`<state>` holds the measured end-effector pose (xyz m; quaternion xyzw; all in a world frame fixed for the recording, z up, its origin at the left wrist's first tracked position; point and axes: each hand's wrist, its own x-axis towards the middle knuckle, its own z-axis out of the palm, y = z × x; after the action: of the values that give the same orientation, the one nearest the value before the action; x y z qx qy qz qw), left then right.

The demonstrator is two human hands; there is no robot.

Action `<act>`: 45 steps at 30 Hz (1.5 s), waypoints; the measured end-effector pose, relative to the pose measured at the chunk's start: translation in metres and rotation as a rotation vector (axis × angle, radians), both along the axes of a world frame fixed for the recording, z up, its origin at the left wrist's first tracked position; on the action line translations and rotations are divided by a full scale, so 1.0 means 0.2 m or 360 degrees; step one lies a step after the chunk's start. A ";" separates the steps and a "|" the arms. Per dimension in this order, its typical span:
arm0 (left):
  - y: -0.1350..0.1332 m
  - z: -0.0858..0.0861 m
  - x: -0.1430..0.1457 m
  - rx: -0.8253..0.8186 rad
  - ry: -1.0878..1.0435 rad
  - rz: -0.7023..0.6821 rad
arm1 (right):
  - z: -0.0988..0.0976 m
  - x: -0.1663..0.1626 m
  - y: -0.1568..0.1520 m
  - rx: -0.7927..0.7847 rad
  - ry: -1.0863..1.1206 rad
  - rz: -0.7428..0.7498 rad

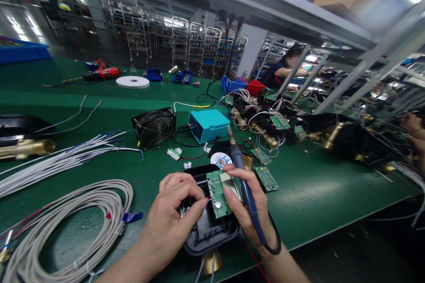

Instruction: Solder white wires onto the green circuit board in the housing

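My left hand (pixel 175 212) is closed in a pinch on a thin wire (pixel 209 199) at the left edge of a green circuit board (pixel 215 188). The board lies tilted over an open black plastic housing (pixel 209 241), with a brass fitting (pixel 213 263) below it. Between the thumb and fingers of my right hand (pixel 260 201) is a soldering iron (pixel 249 201), its tip pointing up and away from the board. My right thumb rests on the board's face near a pale rectangular part (pixel 227 181). A solder spool (pixel 219 158) lies just beyond the board.
A teal soldering station (pixel 210 124) and black fan (pixel 155 128) stand ahead. Coiled grey cable (pixel 79 225) and white wires (pixel 69 161) lie left. Boards (pixel 266 179) and brass-fitted assemblies (pixel 334 136) sit right. A red drill (pixel 108 72) is at the back. Another person (pixel 280 70) works beyond.
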<state>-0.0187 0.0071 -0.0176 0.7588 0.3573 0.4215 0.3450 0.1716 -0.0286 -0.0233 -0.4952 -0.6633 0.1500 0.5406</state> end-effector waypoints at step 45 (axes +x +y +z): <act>0.01 -0.03 0.01 0.0014 0.0011 -0.0029 | 0.26 0.10 -0.06 0.0302 0.0808 -0.0298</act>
<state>-0.0174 0.0099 -0.0235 0.7650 0.3497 0.4171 0.3444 0.1923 -0.0409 0.0286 -0.4481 -0.4693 0.1558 0.7448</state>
